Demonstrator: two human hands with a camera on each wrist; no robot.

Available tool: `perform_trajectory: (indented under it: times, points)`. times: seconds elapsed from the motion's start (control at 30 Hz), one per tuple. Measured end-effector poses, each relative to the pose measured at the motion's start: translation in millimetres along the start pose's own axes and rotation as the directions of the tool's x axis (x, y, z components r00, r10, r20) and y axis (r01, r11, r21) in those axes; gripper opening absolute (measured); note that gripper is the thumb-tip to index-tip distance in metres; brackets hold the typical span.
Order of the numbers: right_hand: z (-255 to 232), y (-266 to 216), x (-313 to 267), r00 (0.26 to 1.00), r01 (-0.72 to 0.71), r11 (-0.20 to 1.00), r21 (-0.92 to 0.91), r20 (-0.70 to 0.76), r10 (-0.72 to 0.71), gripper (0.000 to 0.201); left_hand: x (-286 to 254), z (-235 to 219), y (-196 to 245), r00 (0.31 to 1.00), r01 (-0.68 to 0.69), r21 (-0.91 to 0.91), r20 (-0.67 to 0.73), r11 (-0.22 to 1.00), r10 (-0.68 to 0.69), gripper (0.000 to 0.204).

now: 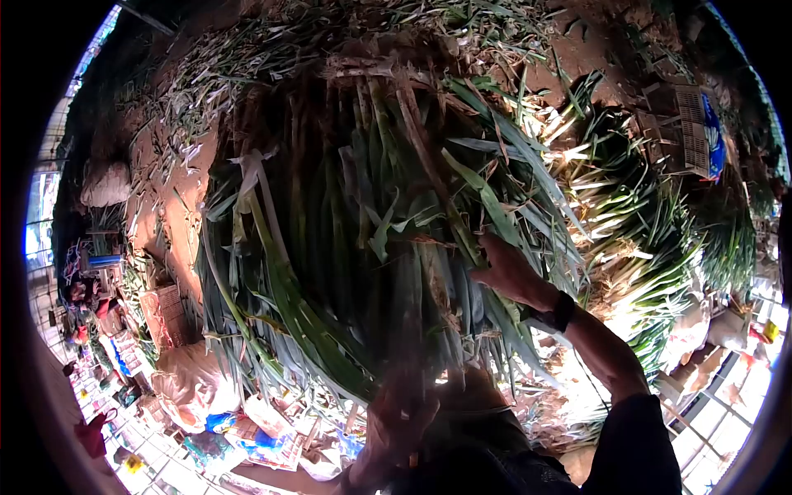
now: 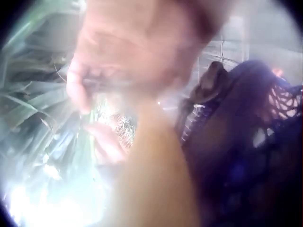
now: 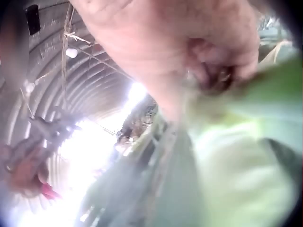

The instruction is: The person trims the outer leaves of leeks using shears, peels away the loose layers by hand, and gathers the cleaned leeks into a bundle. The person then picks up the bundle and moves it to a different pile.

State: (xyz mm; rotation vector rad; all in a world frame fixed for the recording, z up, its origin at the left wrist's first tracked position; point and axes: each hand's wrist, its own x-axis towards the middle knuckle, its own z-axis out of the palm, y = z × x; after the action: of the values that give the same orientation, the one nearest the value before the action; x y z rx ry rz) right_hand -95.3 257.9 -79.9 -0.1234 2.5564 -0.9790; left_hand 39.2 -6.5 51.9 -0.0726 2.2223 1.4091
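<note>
Long-leaved leeks (image 1: 330, 198) lie in a large heap below the head camera. At the heap's right side, my right hand (image 1: 511, 274), with a dark band on its wrist, has its fingers curled round a green leek leaf (image 3: 236, 127), close up in the right wrist view. My left hand (image 1: 400, 417) is low at the near edge, with a long blurred leaf (image 1: 408, 313) rising from it. The left wrist view shows that hand (image 2: 137, 52) with bent fingers and thumb about a thin green strip (image 2: 92, 113); blur hides the details.
More leeks with pale stems (image 1: 619, 247) lie in a row on the right. A plastic crate (image 1: 691, 128) stands at the upper right. Cut leaves litter the ground (image 1: 169, 206). Bags (image 1: 194, 384) and a brick-coloured box (image 1: 163, 318) are on the left.
</note>
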Motion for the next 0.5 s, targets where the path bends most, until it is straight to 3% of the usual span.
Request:
perform_trajectory:
  times: [0.03,0.07,0.1,0.13,0.17,0.2,0.27,0.33,0.5]
  points:
    - [1.7,-8.2,-5.0,0.994,0.099,0.994,0.050,-0.060,-0.096,0.050,-6.3,7.5,-1.8,1.000,0.011,0.007,-0.010,1.000,-0.011,0.074]
    - [3.2,-15.2,-8.7,0.993,0.115,0.950,0.289,-0.048,-0.106,0.049,-13.8,16.3,-8.7,0.997,-0.081,0.081,0.009,0.993,0.081,0.073]
    - [2.6,-24.2,-12.8,0.992,0.123,0.947,0.296,-0.044,-0.115,0.049,-18.8,23.6,-12.4,0.985,-0.173,0.153,0.039,0.973,0.169,0.072]
    - [-7.1,-45.4,-16.9,0.990,0.139,0.959,0.246,-0.051,-0.130,0.048,-17.1,27.6,-1.0,0.996,-0.082,0.102,-0.021,0.991,0.085,0.070]
    - [-10.5,-57.9,-21.5,0.988,0.153,0.969,0.195,-0.058,-0.144,0.047,-18.1,30.9,2.9,0.996,-0.077,0.107,-0.026,0.991,0.080,0.070]
    - [-4.1,-58.3,-27.8,0.998,-0.023,0.949,0.313,0.070,0.001,0.049,-20.1,33.6,5.7,1.000,-0.011,0.075,-0.025,0.997,0.013,0.070]
    - [14.8,-52.9,-31.9,0.997,0.046,0.969,0.244,0.049,-0.060,0.049,-21.0,35.0,16.2,0.998,0.063,0.049,-0.029,0.997,-0.062,0.070]
    - [32.3,-49.6,-28.2,0.995,0.094,0.986,0.140,0.025,-0.098,0.052,-16.9,31.4,31.2,0.965,0.261,0.001,-0.036,0.965,-0.261,0.069]
    - [53.8,-49.1,-17.1,0.990,0.125,0.987,0.098,0.046,-0.130,0.058,-27.4,31.7,11.3,0.969,0.244,-0.056,-0.029,0.968,-0.246,0.065]
